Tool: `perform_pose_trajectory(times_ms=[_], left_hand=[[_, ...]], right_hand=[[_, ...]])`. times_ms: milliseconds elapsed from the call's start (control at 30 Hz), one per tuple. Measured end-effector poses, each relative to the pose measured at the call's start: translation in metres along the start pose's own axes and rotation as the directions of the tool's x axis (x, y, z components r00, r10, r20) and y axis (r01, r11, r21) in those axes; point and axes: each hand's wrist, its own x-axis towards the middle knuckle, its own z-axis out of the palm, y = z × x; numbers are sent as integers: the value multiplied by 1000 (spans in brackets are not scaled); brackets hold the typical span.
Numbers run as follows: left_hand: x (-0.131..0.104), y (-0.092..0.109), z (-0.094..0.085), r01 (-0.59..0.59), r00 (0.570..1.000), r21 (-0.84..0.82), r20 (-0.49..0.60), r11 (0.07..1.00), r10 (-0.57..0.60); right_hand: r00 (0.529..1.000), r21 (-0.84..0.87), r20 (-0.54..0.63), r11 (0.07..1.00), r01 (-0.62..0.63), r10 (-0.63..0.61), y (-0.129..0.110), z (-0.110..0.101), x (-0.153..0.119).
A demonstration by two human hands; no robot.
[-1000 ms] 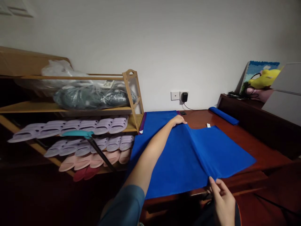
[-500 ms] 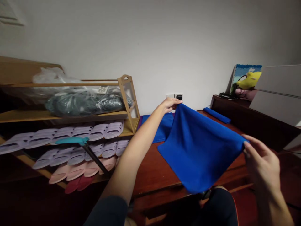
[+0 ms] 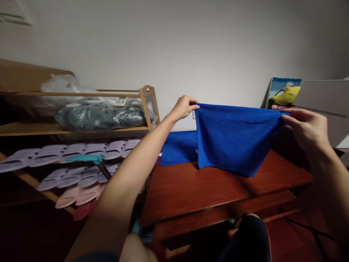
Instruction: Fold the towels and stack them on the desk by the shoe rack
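Observation:
A blue cloth [image 3: 234,138] hangs stretched between my two hands over the wooden table [image 3: 188,193]. My left hand [image 3: 187,106] pinches its upper left corner, and my right hand [image 3: 308,125] grips the upper right corner. The top edge runs nearly level, while the lower edge hangs just above or against the tabletop; I cannot tell which. Behind its left side, a folded blue cloth [image 3: 178,147] lies flat on the table, partly covered. A bit of purple fabric [image 3: 159,159] shows at that folded cloth's left end.
On the left stands a wooden rack [image 3: 149,105] with plastic-wrapped bundles [image 3: 100,114] above and rows of lilac slippers [image 3: 89,151] below. A yellow plush toy [image 3: 287,95] and a picture [image 3: 274,85] are at the right, beside white drawers [image 3: 321,98].
Both hands have risen, the right one most, bringing the cloth's top edge from slanted to nearly level. The cloth now hangs farther back, showing more of the table's front.

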Motion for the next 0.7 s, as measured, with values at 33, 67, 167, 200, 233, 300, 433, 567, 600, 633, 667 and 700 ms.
perform_pose_trajectory(times_ms=[33, 67, 167, 200, 233, 300, 433, 567, 600, 633, 667, 700], left_hand=[[-2, -1, -6, -11, 1000, 35, -2, 999, 11], [-3, -3, -12, -20, 1000, 61, -2, 998, 20], [-8, -9, -29, -28, 1000, 100, -1, 995, 28], [-9, -11, -35, -25, 1000, 107, -3, 994, 25], [-10, -13, -40, -21, 1000, 113, -5, 993, 22], [-13, -14, -51, -15, 1000, 118, -11, 993, 16], [-19, -10, -72, 10, 1000, 82, -10, 997, -9], [-24, -5, -86, 63, 998, -9, -7, 998, -63], [-26, -4, -89, 76, 997, -35, -9, 997, -76], [-27, -4, -91, 89, 996, -59, -9, 994, -89], [-28, -2, -92, 101, 995, -82, -11, 991, -102], [-30, -1, -94, 114, 993, -103, -14, 988, -116]], right_hand=[[999, 45, 18, 999, -28, 27, -2, 4, 5], [998, 89, 31, 994, -58, 55, -4, 8, 9], [995, 112, 36, 989, -96, 92, -6, 20, 20], [994, 120, 40, 987, -110, 106, -6, 24, 23], [992, 131, 43, 984, -124, 120, -7, 28, 26], [988, 145, 57, 978, -152, 145, -8, 36, 30], [989, 151, 67, 978, -144, 135, -16, 49, 34], [987, 164, 70, 974, -156, 146, -25, 58, 35], [986, 177, 77, 971, -163, 151, -27, 61, 35], [984, 198, 90, 966, -168, 153, -29, 63, 35], [983, 224, 103, 960, -169, 149, -30, 65, 35], [983, 246, 116, 955, -164, 139, -30, 67, 35]])
